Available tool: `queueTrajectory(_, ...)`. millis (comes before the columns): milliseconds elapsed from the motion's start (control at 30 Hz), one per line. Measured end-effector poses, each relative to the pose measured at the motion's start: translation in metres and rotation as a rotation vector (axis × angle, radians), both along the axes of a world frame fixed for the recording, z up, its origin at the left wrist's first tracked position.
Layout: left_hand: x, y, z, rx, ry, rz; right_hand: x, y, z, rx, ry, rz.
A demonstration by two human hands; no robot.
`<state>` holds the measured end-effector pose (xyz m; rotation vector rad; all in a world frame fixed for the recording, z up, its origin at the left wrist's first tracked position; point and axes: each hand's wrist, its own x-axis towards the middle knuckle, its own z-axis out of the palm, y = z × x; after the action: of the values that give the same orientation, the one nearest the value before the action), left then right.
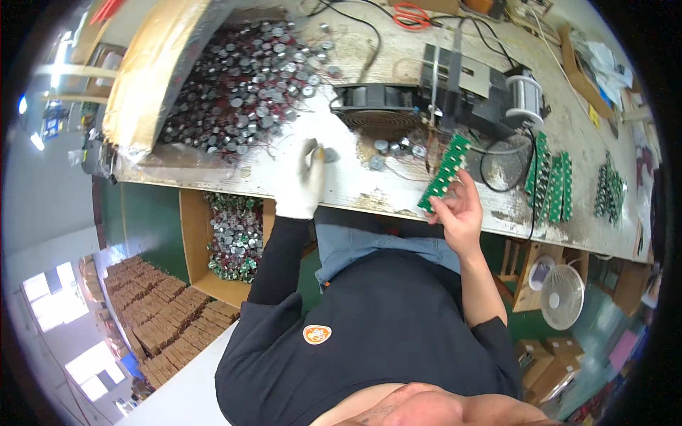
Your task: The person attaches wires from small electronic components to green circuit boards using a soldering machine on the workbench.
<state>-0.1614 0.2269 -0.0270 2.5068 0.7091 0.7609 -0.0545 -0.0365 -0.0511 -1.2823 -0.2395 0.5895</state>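
My right hand [460, 213] grips the lower end of a green circuit board strip [447, 170], held tilted over the table's front edge. White solder pads or small parts line the strip. My left hand [302, 186], in a white glove, is above the table with its fingers drawn together. What it pinches, if anything, cannot be made out. A small round metal part [330, 155] lies right beside its fingertips. Several similar round parts [383, 147] with thin wires lie between my hands, in front of a black fan [376, 106].
A big heap of round metal parts with red wires [249, 85] lies at the back left beside a cardboard box [153, 78]. A black machine [462, 85] with a wire spool [524, 101] stands behind my right hand. More green board strips [560, 186] lie farther right.
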Motion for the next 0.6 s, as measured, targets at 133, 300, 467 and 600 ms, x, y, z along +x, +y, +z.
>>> queueTrajectory(133, -0.009, -0.008, -0.006, -0.500, -0.204, 0.071, 0.000, -0.001, -0.002, 0.004, 0.010, 0.014)
queueTrajectory(300, 0.004, -0.015, 0.011, -0.898, -0.287, 0.131, 0.001, -0.003, -0.003, -0.021, 0.000, 0.014)
queueTrajectory(467, 0.010, -0.031, 0.013, -1.076, -0.318, 0.035, 0.001, -0.004, 0.000, -0.004, 0.003, 0.025)
queueTrajectory(600, 0.009, -0.050, 0.006, -1.278, -0.338, 0.032, 0.000, -0.003, 0.003, -0.002, 0.005, 0.026)
